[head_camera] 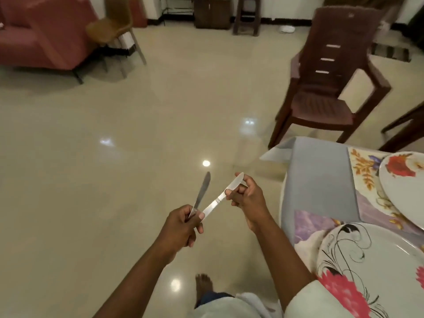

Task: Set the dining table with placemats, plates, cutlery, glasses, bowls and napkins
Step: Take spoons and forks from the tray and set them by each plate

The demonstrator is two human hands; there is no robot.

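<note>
Hands point(183, 222) point(246, 198) — 2 knives point(202, 195) point(218, 200) gripped.

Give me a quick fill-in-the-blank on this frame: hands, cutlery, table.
1. The left hand grips the handles of ____ knives.
2. The right hand pinches the blade of the brighter knife, while the darker knife points ____ from the person.
3. The near plate and far plate rest on ____ placemats.
4. Both knives are held over the ____, left of the table.

Missing words: two; away; floral; floor
</note>
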